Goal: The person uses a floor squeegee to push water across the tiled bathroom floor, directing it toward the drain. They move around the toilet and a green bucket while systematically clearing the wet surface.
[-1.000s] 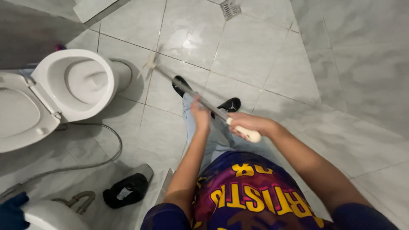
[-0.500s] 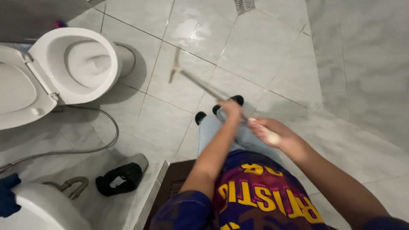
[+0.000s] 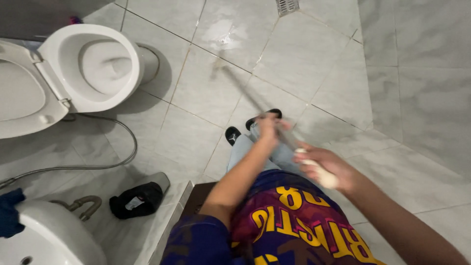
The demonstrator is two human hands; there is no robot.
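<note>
Both my hands grip a long-handled floor brush (image 3: 245, 91), blurred with motion. My left hand (image 3: 267, 126) holds the grey shaft midway. My right hand (image 3: 324, 164) is closed around the white end of the handle near my waist. The brush head (image 3: 218, 61) rests on the grey floor tiles, close to a wet patch (image 3: 221, 32). My feet in black slippers (image 3: 233, 133) stand on the tiles below my hands.
A white toilet (image 3: 93, 64) with its lid up stands at the left. A grey hose (image 3: 98, 162) trails across the floor beside it. A black bottle (image 3: 137, 198) lies near the white sink (image 3: 49, 235). A floor drain (image 3: 287, 6) sits at the top; a tiled wall (image 3: 422, 88) rises at the right.
The brush head has swept away from me, across the floor toward the wet patch at the top. Both hands stay on the handle.
</note>
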